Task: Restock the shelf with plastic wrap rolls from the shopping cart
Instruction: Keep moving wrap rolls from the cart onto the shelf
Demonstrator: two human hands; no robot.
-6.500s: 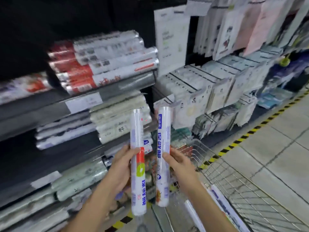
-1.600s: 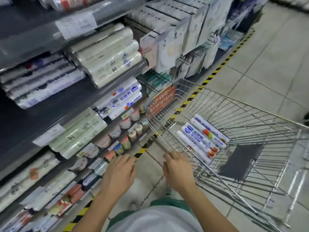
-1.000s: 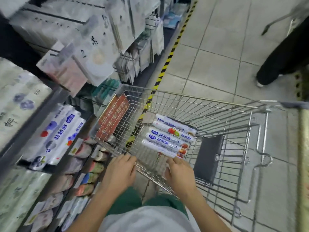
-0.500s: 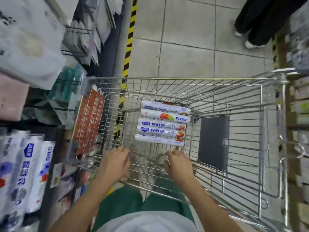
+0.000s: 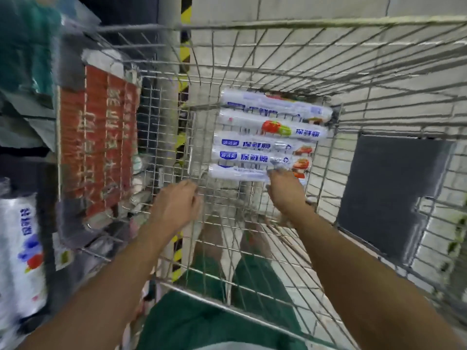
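Right hand (image 5: 285,194) now on nearest roll (image 5: 237,173), grip unclear; left hand (image 5: 177,205) loose, empty, inside cart (image 5: 278,26).

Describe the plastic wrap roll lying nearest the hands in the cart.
The nearest roll is a long white cylinder in glossy film, its blue print blurred. It lies flat on the cart's wire floor, against the next roll in a row of five. The right hand's fingers reach its right end; whether they grip is unclear.
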